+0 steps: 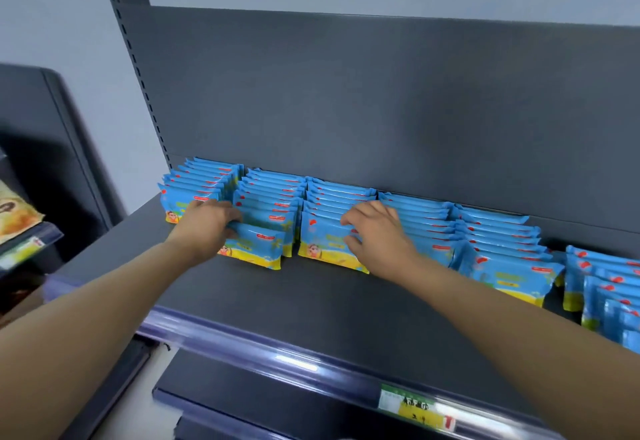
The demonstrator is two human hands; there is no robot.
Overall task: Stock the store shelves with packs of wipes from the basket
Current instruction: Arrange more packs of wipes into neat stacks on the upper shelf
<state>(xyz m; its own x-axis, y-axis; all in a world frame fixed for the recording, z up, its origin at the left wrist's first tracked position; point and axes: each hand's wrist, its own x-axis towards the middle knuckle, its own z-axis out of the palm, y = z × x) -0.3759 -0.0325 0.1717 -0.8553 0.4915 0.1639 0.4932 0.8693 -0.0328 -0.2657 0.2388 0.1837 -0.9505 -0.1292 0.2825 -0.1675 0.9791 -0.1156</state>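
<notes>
Left hand [207, 228]: reaches in over the shelf, fingers curled round the left edge of the front pack of the second row [258, 249], gripping it.
Front pack of the second row: stands on its lower edge, a little forward of and lower than the packs behind it, and leans slightly.
Right hand [379, 235]: fingers bent over the top right part of the front pack of the third row [327, 245] with the thumb below them, pinching it.
Front pack of the third row: upright, face forward, touching the pack behind it.
Packs of wipes [422, 221]: blue wrappers with a yellow lower band and a red mark. They stand in rows from front to back, side by side, the rearmost against the back panel.
First row [194, 190]: at the far left, just beside the left hand.
Rows to the right [502, 252]: more of the same packs, running on to the picture's right edge.
Shelf [311, 304]: dark grey, its front half bare, both forearms stretched across it.
Back panel [381, 110]: dark grey, with a slotted upright at its left edge.
Price rail [277, 360]: glossy strip along the shelf's front edge.
Price label [415, 408]: green and yellow, on the rail of the lower shelf [259, 394]; its print is too blurred to read.
Neighbouring unit [52, 162]: at the left, with a yellowish snack bag [14, 214] on it.
</notes>
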